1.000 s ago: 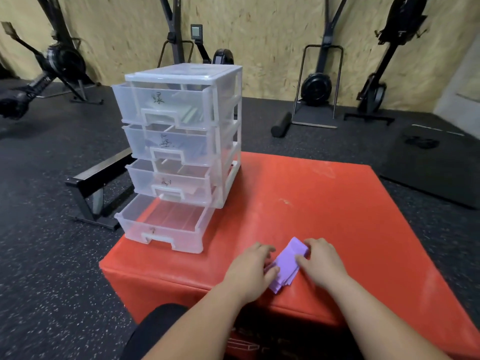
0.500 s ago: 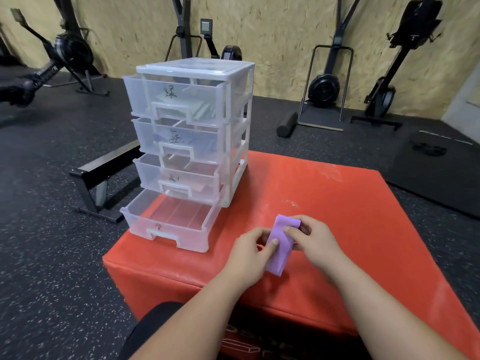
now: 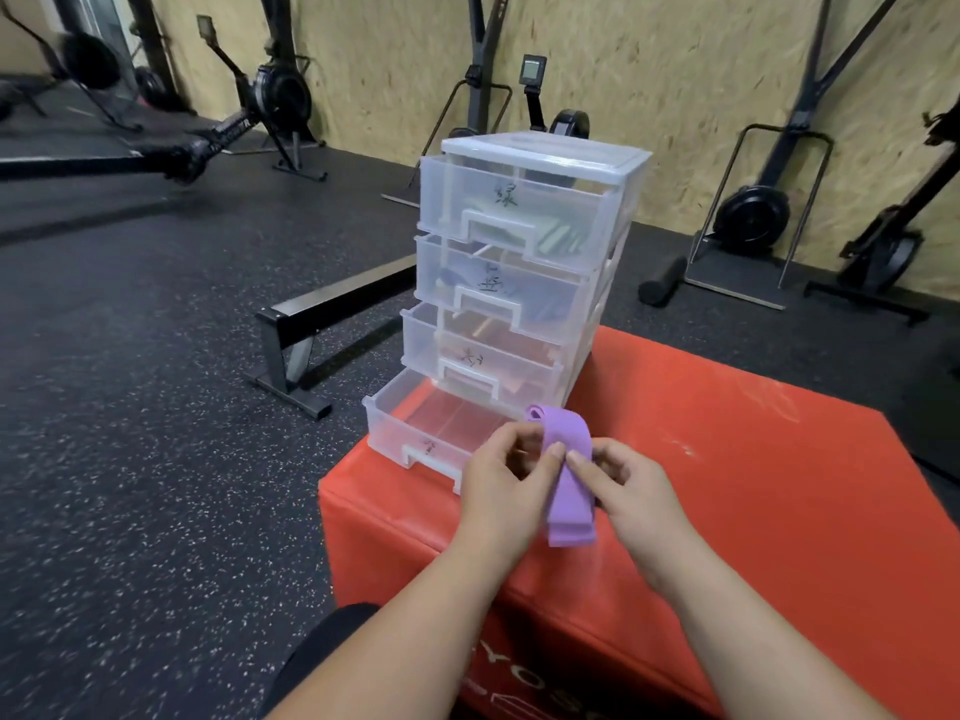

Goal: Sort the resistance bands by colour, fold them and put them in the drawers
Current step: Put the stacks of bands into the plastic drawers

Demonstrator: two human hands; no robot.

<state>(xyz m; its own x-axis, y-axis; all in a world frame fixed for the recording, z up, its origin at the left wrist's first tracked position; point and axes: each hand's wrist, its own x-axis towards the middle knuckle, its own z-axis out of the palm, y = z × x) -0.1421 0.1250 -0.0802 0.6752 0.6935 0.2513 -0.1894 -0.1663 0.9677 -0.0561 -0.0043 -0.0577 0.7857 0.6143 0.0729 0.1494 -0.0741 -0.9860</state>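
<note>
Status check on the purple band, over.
Left hand and right hand both pinch the folded purple band. Bottom drawer open just ahead. Nothing between band and drawer.

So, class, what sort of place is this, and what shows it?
Probably a gym: rowing machine by the wall, speckled rubber floor, red padded box.
</note>
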